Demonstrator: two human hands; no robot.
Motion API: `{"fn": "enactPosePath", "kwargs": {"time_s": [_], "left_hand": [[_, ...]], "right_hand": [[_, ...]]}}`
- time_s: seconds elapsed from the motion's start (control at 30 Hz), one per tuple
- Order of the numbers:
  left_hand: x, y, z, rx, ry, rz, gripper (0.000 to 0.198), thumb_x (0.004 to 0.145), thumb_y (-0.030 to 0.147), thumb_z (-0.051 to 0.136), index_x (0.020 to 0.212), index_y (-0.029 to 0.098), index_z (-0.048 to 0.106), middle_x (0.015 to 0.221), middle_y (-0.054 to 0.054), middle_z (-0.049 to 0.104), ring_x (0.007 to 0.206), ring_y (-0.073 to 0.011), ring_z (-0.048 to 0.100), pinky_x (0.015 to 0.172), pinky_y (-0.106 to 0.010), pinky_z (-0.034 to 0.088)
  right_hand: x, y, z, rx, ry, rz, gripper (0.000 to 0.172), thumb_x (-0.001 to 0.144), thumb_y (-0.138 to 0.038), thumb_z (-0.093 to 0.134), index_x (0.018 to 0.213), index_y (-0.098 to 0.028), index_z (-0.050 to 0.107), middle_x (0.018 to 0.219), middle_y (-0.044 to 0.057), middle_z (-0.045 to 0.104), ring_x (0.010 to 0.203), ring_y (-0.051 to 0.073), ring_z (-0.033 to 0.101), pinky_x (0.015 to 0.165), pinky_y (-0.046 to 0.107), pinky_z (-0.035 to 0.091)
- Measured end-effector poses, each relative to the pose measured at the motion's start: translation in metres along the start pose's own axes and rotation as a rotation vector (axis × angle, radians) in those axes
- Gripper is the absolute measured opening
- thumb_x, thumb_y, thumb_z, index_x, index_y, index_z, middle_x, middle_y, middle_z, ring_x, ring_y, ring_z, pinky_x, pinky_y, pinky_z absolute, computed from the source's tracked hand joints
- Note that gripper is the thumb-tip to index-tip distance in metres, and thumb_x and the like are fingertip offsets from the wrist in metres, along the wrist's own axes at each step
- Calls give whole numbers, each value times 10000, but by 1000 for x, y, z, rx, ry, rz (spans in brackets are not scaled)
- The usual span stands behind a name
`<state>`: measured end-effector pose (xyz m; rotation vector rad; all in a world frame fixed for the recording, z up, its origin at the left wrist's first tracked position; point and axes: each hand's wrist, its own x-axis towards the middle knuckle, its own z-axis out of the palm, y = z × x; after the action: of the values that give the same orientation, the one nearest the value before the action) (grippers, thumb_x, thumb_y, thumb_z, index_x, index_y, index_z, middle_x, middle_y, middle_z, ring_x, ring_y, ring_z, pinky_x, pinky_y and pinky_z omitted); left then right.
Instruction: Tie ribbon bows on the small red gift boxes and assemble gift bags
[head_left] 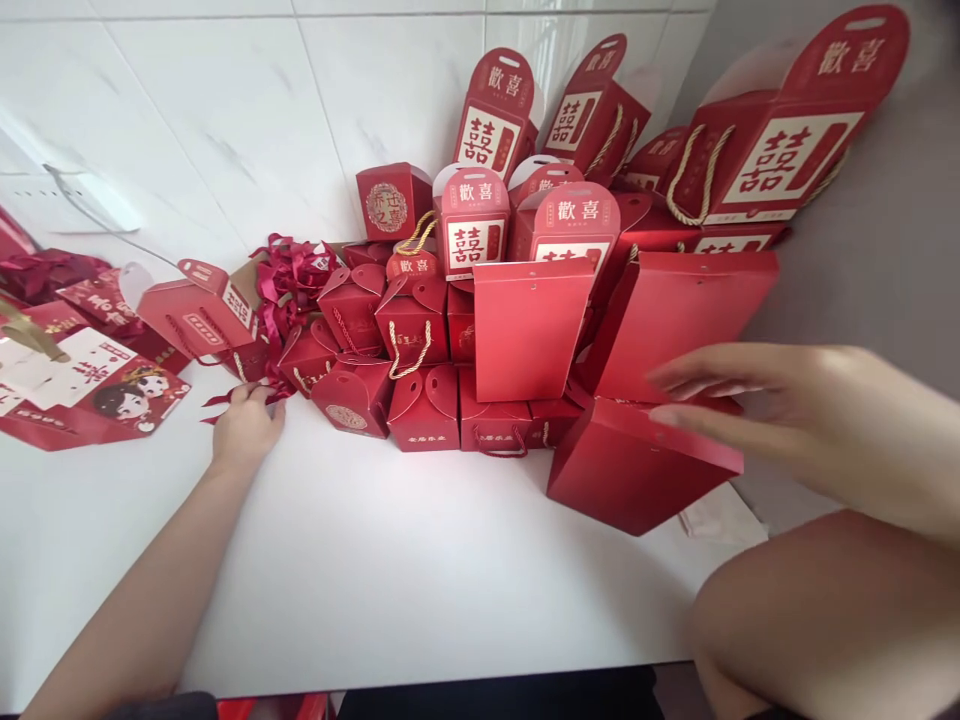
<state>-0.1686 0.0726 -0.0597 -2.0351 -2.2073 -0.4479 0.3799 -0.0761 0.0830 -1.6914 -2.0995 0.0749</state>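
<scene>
My left hand [246, 425] rests on the white table at the left, fingers curled over a dark red ribbon [217, 400] whose tail sticks out to the left. Just behind it are small red gift boxes and a heap of ribbons [292, 275]. At the right, my right hand [757, 390] is stretched out, thumb apart from the fingers and nothing gripped. Its thumb overlaps the top edge of a plain red box [637, 470] that leans at the front; whether they touch I cannot tell. Behind the fingers stands another plain red box [690, 310].
Several red boxes with gold or red cord handles are stacked against the tiled wall [210, 120], including a tall one [795, 150] at the right. A third plain red box [532, 335] stands in the middle. Printed boxes [135, 390] lie at the left of the white table [420, 580].
</scene>
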Motion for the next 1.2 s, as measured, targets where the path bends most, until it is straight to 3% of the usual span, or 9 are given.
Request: {"fn": "enactPosePath", "kwargs": {"time_s": [0.1,0.23,0.5,0.7,0.83,0.9,1.0,1.1,1.2], "left_hand": [[3,-2,8,24,50,-27,321,906,343,482,1134,147,592,1292,-141,503,1166,-342,506,923,-432,438],[4,0,10,47,243,-66,333,873,310,493,1154,168,602,1254,-163,534,1220,-365,477,1003,-478,423],[27,29,-34,-35,483,57,324,921,328,449,1160,170,601,1224,-120,555,1211,-265,502,1091,-370,385],[107,63,-58,-120,351,197,310,902,289,481,1107,177,686,1276,-61,618,1247,-237,524,1117,-350,373],[176,86,-55,-161,181,216,340,906,206,485,1165,249,701,1248,23,682,1180,-212,600,1070,-321,429],[205,91,-51,-152,132,162,302,929,211,493,1145,222,705,1236,-9,689,1170,-228,606,1059,-359,442],[236,88,-46,-106,110,23,287,948,303,558,1176,146,637,1228,-99,642,1129,-241,608,990,-451,493],[254,76,-44,-66,123,-107,367,940,342,588,1244,139,563,1243,-114,588,1081,-228,609,913,-447,537],[264,66,-44,-83,109,-54,357,947,327,577,1248,136,561,1243,-115,590,1067,-223,612,907,-440,540]], "right_hand": [[16,-9,17,-35,-213,102,210,810,-394,685,1003,-314,708,927,-2,765,801,222,717,683,348,548],[30,-21,32,-170,-306,170,180,843,-291,587,991,-279,688,925,6,750,840,247,704,711,387,535],[30,-24,38,-106,-373,-12,236,852,-269,584,1062,-290,692,972,0,748,834,213,704,750,346,528],[34,-39,53,12,-313,-105,293,845,-234,598,1119,-315,659,1019,-14,747,822,190,713,737,297,531],[37,-44,59,14,-322,-88,314,830,-180,590,1107,-314,651,1020,-11,746,828,200,715,741,305,527],[37,-45,60,22,-327,-71,324,828,-172,583,1110,-320,644,1029,-10,741,836,205,714,739,308,525],[38,-46,62,34,-333,-42,305,840,-176,574,1097,-327,637,1028,-12,731,830,204,708,719,307,522],[40,-45,63,45,-361,-23,303,843,-176,582,1094,-340,625,1024,-22,721,828,200,704,735,317,523],[43,-42,63,44,-365,-5,285,859,-200,588,1108,-338,610,1031,-18,716,824,202,702,732,323,521]]}}
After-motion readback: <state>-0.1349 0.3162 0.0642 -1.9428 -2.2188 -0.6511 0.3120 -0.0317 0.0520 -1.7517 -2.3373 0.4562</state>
